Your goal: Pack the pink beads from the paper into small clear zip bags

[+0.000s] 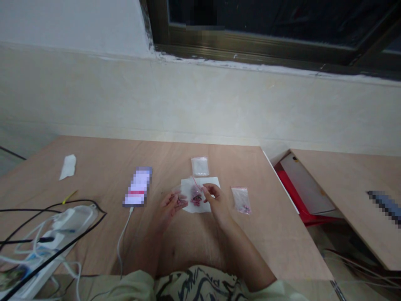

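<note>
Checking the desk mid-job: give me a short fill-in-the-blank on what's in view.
Between the left hand and right hand sits a clear plastic bag of ____ beads. A second clear plastic bag lies to the ____ of the white paper sheet. A white cable runs to the ____ end of the blurred phone.

Missing words: pink, right, bottom.

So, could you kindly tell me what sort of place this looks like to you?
Probably a makeshift home workroom: a light plywood table, a white power strip with tangled cables, and a dark metal-framed window.
</note>
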The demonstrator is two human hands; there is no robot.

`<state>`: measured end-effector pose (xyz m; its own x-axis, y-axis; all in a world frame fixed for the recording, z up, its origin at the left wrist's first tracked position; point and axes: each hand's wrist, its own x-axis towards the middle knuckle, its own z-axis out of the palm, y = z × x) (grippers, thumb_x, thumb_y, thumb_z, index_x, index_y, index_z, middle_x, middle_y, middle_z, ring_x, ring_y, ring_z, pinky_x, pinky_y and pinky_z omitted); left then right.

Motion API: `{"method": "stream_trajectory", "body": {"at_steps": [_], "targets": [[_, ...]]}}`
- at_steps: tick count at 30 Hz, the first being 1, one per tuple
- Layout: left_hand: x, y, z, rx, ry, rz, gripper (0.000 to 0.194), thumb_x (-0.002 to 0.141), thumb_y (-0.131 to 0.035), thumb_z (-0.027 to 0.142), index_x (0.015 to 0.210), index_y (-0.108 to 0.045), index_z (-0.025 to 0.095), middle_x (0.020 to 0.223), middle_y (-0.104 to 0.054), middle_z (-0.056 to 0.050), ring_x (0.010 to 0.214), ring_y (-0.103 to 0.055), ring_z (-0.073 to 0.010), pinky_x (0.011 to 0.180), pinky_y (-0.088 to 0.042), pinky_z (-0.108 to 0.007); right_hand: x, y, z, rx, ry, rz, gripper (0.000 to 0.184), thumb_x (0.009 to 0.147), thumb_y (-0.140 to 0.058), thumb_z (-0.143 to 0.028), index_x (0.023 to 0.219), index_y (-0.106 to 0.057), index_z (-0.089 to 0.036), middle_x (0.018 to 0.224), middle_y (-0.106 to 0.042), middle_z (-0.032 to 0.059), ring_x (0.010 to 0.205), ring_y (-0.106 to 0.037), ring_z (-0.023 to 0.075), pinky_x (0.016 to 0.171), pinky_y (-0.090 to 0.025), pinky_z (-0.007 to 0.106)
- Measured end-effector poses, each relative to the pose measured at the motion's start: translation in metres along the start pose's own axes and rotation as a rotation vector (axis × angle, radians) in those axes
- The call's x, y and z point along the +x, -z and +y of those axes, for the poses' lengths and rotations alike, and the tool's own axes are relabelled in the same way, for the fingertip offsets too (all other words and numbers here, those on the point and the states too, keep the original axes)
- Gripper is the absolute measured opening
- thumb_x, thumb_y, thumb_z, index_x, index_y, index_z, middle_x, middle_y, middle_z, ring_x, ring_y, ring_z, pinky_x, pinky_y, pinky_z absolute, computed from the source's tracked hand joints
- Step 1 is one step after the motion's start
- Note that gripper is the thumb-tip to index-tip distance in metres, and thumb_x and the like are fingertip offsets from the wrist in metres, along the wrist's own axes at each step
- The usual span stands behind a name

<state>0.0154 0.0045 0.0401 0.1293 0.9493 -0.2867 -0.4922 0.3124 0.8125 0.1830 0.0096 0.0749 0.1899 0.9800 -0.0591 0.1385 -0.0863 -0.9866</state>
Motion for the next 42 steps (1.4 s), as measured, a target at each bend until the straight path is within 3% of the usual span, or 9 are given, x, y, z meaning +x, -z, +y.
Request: {"method": "stream_trajectory", "body": {"at_steps": [3,6,10,19,26,33,38,42], "targets": [[0.006,0.003,0.005,-0.051,0.003,0.022,0.017,0.072,-0.058,0.023,0.086,-0.057,0.016,0.08,-0.066,-0.002,0.072,-0.064,-0.0156,0.079,-0.047,-0.038,-0.004,0.003,0.015,-0.244,0.09,0.108,0.015,0.069,-0.053,-0.029,0.078,-0.054,-0.016,0.078,-0.056,0.0046,0.066,-0.05,0.015,0.058,-0.043,0.027],[0.01,0.006,0.008,-0.06,0.016,0.04,0.009,0.074,-0.053,0.024,0.078,-0.058,0.017,0.081,-0.067,-0.002,0.076,-0.064,-0.017,0.081,-0.046,-0.04,-0.014,-0.001,0.033,-0.45,0.166,0.004,0.006,0.068,-0.053,-0.019,0.073,-0.056,-0.018,0.078,-0.055,0.0051,0.076,-0.05,0.0182,0.071,-0.041,0.031],[0.01,0.006,0.009,-0.069,0.018,0.02,0.016,0.077,-0.05,0.03,0.074,-0.058,0.016,0.085,-0.067,-0.005,0.082,-0.062,-0.0188,0.083,-0.045,-0.041,-0.023,-0.008,0.046,-0.569,0.148,-0.07,0.011,0.071,-0.05,-0.015,0.077,-0.058,-0.019,0.085,-0.055,0.0075,0.083,-0.05,0.0201,0.075,-0.04,0.031],[0.0,0.004,0.01,-0.089,0.039,0.014,0.021,0.079,-0.046,0.032,0.084,-0.058,0.016,0.09,-0.067,-0.007,0.087,-0.061,-0.0202,0.086,-0.044,-0.042,-0.021,-0.01,0.049,-0.643,0.15,-0.07,0.014,0.076,-0.045,-0.016,0.078,-0.058,-0.018,0.083,-0.056,0.0086,0.081,-0.05,0.0201,0.073,-0.039,0.03],[-0.004,0.003,0.01,-0.13,0.06,-0.018,0.019,0.077,-0.049,0.029,0.085,-0.059,0.015,0.092,-0.067,-0.008,0.088,-0.061,-0.0215,0.087,-0.042,-0.045,-0.02,-0.004,0.05,-0.553,0.16,0.007,0.012,0.074,-0.045,-0.018,0.074,-0.056,-0.017,0.078,-0.057,0.0065,0.075,-0.05,0.0178,0.069,-0.04,0.029],[0.0,-0.004,0.011,-0.121,0.076,-0.022,0.01,0.07,-0.058,0.019,0.079,-0.06,0.014,0.076,-0.068,-0.004,0.073,-0.064,-0.0185,0.082,-0.045,-0.042,0.014,0.023,0.023,-0.334,0.098,0.051,0.017,0.07,-0.051,-0.032,0.07,-0.058,-0.017,0.069,-0.06,0.0027,0.054,-0.048,0.012,0.052,-0.038,0.023],[-0.001,-0.012,0.015,-0.077,0.087,-0.063,0.015,0.069,-0.061,0.02,0.082,-0.061,0.013,0.072,-0.068,-0.004,0.072,-0.064,-0.0182,0.08,-0.047,-0.04,0.035,0.029,-0.004,-0.282,0.141,-0.084,0.017,0.067,-0.056,-0.034,0.069,-0.061,-0.019,0.066,-0.06,-0.0004,0.054,-0.047,0.01,0.051,-0.036,0.022],[-0.004,-0.017,0.018,-0.025,0.102,-0.057,0.02,0.067,-0.063,0.024,0.083,-0.061,0.012,0.072,-0.068,-0.005,0.069,-0.064,-0.0187,0.08,-0.046,-0.04,0.032,0.023,-0.022,-0.288,0.184,-0.197,0.013,0.066,-0.058,-0.03,0.068,-0.062,-0.018,0.064,-0.058,-0.0007,0.056,-0.047,0.0102,0.052,-0.036,0.022]]}}
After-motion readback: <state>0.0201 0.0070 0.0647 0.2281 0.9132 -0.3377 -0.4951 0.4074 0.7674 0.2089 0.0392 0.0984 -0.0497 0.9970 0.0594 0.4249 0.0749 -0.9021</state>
